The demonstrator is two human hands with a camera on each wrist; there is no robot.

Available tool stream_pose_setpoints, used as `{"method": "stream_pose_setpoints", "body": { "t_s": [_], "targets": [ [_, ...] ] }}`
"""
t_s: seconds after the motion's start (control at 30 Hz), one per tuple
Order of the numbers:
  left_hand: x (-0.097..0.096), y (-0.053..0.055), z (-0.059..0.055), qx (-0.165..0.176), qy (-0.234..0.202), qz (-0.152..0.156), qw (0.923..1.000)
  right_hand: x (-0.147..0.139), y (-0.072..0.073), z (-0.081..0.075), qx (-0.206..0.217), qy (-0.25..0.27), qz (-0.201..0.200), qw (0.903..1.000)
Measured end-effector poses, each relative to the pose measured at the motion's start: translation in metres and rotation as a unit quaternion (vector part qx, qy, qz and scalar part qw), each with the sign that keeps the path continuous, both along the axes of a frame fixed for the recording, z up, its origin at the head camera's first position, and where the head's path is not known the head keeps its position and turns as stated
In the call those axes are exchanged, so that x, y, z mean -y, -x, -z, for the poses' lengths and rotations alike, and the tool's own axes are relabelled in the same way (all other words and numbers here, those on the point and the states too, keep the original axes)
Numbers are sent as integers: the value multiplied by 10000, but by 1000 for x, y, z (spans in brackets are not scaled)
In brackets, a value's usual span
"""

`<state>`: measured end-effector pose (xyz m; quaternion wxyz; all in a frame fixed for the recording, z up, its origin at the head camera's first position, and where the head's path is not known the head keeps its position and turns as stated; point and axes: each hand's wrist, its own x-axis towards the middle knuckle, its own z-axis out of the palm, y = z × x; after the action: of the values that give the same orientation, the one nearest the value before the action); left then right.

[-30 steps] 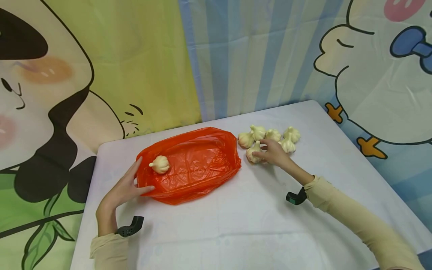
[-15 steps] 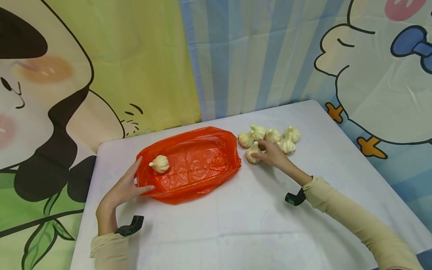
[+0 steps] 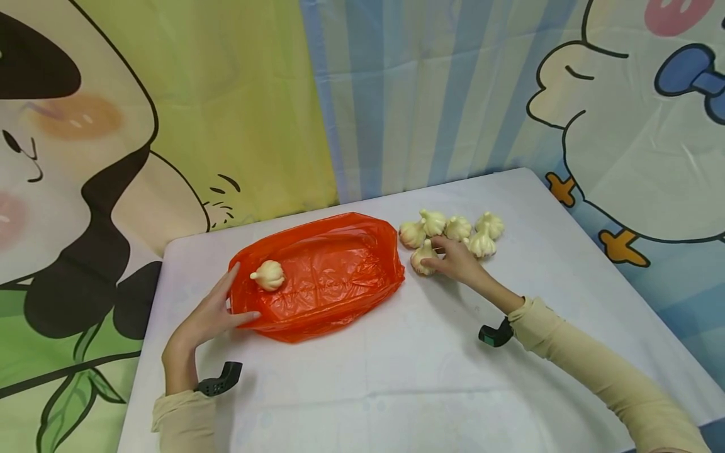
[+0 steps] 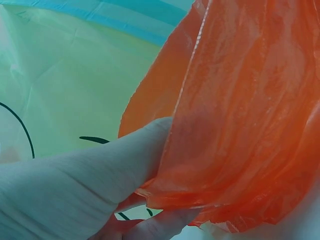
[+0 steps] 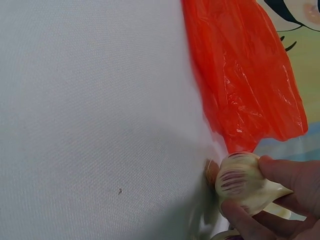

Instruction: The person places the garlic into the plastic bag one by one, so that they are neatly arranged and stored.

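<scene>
A red plastic bag lies spread with its mouth facing up, and one garlic bulb sits inside near its left end. My left hand holds the bag's left end, thumb on the near side and fingers on the far side. In the left wrist view, part of that hand is hidden behind the bag film. Just right of the bag, my right hand grips another garlic bulb. The right wrist view shows thumb and fingers around this purple-streaked bulb.
Several more garlic bulbs lie clustered behind and beside the right hand. All rest on a white-covered table. A printed cartoon curtain stands right behind the table's back edge.
My right hand has shifted the gripped garlic bulb slightly left and toward me, a little apart from the others. The left hand and the bag have stayed nearly still.
</scene>
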<state>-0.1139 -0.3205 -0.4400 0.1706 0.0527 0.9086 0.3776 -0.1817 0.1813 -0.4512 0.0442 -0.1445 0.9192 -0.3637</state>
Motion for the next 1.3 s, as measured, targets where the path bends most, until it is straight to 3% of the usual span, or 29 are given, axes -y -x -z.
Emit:
{"method": "stream_pose_setpoints", "body": {
  "t_s": [0.87,1.13,1.3],
  "targets": [
    [0,-1,3,-19,21,11,10000,3,-2,0,-253,1,-197,9995],
    [0,-1,2,-43,-31,25,10000,3,-7,-12,-12,167,-267,9995],
    [-1,0,2,-68,-71,46,9999,3,-11,-31,65,207,-282,9994]
  ]
}}
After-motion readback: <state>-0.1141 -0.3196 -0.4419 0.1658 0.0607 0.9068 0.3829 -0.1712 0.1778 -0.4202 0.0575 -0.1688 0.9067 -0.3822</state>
